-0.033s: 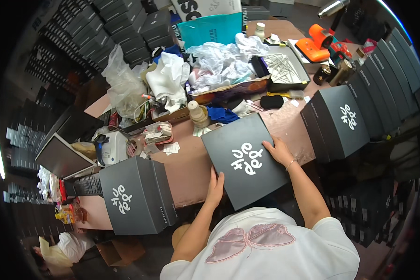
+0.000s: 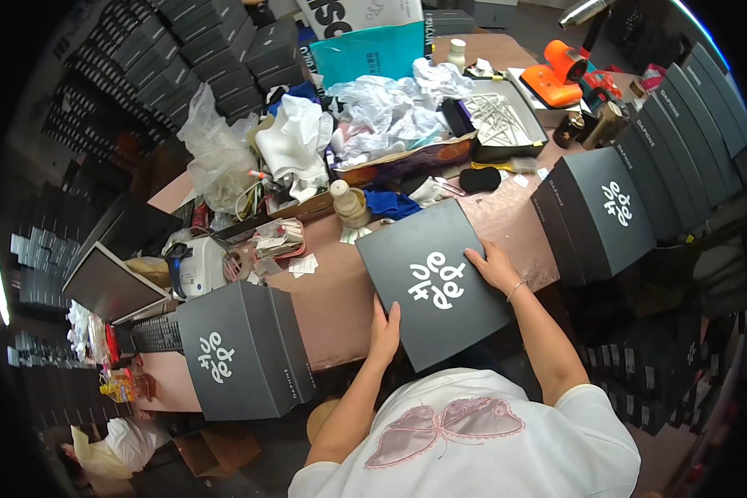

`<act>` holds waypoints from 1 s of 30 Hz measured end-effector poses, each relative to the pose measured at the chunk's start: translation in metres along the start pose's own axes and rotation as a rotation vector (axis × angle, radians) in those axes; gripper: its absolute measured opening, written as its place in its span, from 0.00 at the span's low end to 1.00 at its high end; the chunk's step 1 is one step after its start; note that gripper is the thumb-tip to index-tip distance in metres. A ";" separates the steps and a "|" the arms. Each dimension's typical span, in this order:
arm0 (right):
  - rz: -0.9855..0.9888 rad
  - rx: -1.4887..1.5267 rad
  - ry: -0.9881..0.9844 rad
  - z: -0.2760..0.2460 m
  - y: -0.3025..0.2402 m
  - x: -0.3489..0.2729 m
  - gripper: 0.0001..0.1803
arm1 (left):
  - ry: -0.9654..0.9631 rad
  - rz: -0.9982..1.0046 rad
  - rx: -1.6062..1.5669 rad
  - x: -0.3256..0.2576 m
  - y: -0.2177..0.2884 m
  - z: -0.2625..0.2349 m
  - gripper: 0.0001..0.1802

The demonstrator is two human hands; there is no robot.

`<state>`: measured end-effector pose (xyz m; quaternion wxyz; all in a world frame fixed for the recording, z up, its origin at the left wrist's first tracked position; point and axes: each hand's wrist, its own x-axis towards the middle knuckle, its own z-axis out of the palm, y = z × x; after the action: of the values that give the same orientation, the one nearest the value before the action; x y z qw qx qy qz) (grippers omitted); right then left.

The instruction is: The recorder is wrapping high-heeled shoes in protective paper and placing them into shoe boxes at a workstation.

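A dark grey shoebox (image 2: pixel 427 319) with white lettering on its lid is held tilted at the table's front edge, close to my body. My left hand (image 2: pixel 384 328) presses against its left side, fingers along the edge and partly hidden. My right hand (image 2: pixel 494 267) grips the right edge, its thumb on the lid and the other fingers out of sight around the side. The lid appears closed.
Stacked dark shoeboxes (image 2: pixel 236 357) stand at left and more boxes (image 2: pixel 593 216) at right. Behind are a cream bottle (image 2: pixel 349 203), blue cloth (image 2: pixel 393 204), a tray of crumpled paper (image 2: pixel 398 116), a black sponge (image 2: pixel 482 180), an orange device (image 2: pixel 554 79) and a white label printer (image 2: pixel 199 266).
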<state>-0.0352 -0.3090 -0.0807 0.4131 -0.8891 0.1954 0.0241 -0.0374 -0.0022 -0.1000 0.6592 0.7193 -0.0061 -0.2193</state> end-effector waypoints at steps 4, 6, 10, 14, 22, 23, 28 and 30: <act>-0.088 0.185 -0.001 0.002 0.033 0.011 0.33 | 0.119 -0.006 0.173 0.038 0.002 0.021 0.24; -0.085 0.161 -0.006 0.008 0.047 0.021 0.31 | 0.112 -0.126 0.143 0.043 -0.010 0.028 0.23; -0.099 0.215 -0.042 -0.002 0.042 0.018 0.26 | 0.194 0.004 0.261 0.024 -0.007 0.038 0.27; -0.119 0.294 -0.028 -0.017 0.020 0.009 0.24 | 0.287 -0.082 -0.048 0.014 0.037 0.051 0.29; -0.047 0.377 -0.069 -0.024 0.023 0.009 0.25 | 0.263 -0.195 -0.140 0.013 0.030 0.053 0.34; -0.032 0.372 -0.068 -0.024 0.021 0.011 0.26 | 0.251 -0.197 -0.005 0.014 0.032 0.052 0.34; -0.030 0.341 -0.096 -0.015 0.038 0.025 0.27 | 0.237 -0.194 0.258 0.026 0.041 0.049 0.32; -0.017 0.240 -0.102 -0.015 0.033 0.018 0.27 | 0.324 -0.140 0.171 0.020 0.033 0.054 0.31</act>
<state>-0.0323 -0.3452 -0.0982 0.5262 -0.8325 0.1682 0.0421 -0.0278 -0.0634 -0.0766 0.5709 0.7973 0.1317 -0.1447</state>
